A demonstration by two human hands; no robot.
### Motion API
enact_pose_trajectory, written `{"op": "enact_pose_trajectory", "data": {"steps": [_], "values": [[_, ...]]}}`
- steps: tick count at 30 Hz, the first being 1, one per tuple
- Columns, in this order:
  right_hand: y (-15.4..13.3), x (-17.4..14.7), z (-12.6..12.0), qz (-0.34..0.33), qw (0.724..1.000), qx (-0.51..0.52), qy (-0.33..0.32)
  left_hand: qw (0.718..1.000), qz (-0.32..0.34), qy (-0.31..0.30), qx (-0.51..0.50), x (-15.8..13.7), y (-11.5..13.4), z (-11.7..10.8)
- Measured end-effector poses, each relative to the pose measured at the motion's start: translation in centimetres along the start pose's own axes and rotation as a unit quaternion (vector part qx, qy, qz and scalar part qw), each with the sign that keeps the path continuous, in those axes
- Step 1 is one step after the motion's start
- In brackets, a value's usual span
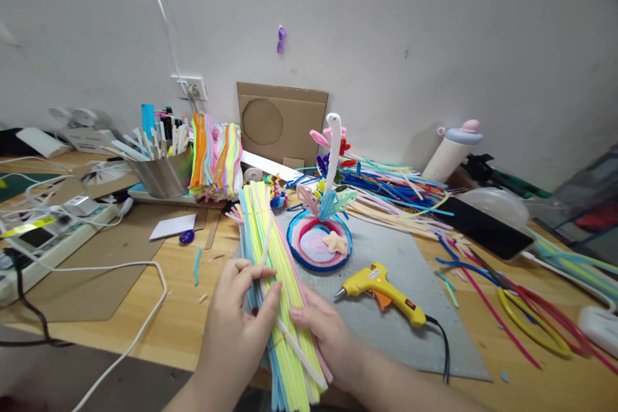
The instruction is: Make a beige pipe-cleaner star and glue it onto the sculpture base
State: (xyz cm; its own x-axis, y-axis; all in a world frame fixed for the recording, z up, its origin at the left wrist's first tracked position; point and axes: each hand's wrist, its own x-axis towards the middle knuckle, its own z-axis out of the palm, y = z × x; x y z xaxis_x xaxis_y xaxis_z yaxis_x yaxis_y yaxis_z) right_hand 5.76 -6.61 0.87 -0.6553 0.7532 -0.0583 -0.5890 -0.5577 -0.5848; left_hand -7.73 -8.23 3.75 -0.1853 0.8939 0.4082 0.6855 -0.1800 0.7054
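Observation:
A thick bundle of pipe cleaners, mostly yellow with blue and pink ones at its sides, lies between my two hands. My left hand grips its left side, thumb and fingers closing on a whitish strand. From the right, my right hand wraps the bundle with its thumb on top. Just beyond stands a round pipe-cleaner ornament with a blue rim, a beige star, leafy loops and a tall white stem. Near my right hand a yellow glue gun lies on a grey board.
Behind are a metal cup of sticks, an upright bunch of pipe cleaners and a cardboard sheet. Loose pipe cleaners, a phone, scissors and a bottle lie right. Cables and a power strip occupy the left.

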Motion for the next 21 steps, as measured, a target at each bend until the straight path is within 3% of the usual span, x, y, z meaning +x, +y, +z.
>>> {"op": "enact_pose_trajectory", "data": {"steps": [5, 8, 12, 16, 21], "values": [[0.4, 0.2, -0.6, -0.049, 0.992, -0.116, -0.003, 0.997, -0.035, -0.070, -0.009, 0.3, -0.3, -0.1], [0.3, 0.1, -0.8, -0.049, 0.988, -0.148, -0.021, 0.986, -0.079, -0.112, -0.096, 0.6, -0.4, -0.3], [0.2, 0.0, -0.7, -0.003, 0.993, -0.113, -0.022, 0.946, -0.161, -0.150, -0.236, 0.9, -0.7, -0.4], [0.3, -0.1, -0.8, -0.031, 0.989, -0.138, -0.029, 0.924, -0.196, -0.164, -0.285, 1.0, -0.7, -0.1], [0.6, 0.1, -1.2, -0.073, 0.978, -0.193, -0.019, 0.928, -0.200, -0.142, -0.279, 0.9, -0.8, 0.3]]}}
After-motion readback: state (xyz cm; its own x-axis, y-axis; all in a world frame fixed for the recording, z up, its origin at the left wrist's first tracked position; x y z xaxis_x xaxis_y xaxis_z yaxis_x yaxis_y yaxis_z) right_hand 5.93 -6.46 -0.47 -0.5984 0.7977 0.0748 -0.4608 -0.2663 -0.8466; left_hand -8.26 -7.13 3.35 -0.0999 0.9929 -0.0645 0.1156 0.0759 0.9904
